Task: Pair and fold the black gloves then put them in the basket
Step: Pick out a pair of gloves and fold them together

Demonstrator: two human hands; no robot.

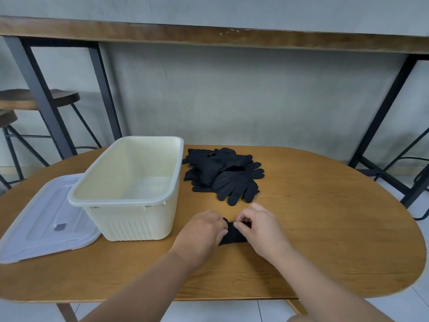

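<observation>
A small folded bundle of black gloves (pixel 233 234) lies on the wooden table (pixel 325 228) between my two hands. My left hand (pixel 204 231) grips its left end with curled fingers. My right hand (pixel 257 226) pinches its upper right edge with fingertips and thumb. A loose pile of several black gloves (pixel 224 175) sits farther back, just beyond my hands. The cream plastic basket (pixel 126 201) stands to the left of the pile, and I see nothing inside it.
A translucent white lid (pixel 46 221) lies flat left of the basket, its far corner tucked under it. Behind the table are a grey wall, a wooden counter on black metal legs (pixel 41 101), and round stools (pixel 14 98) at far left.
</observation>
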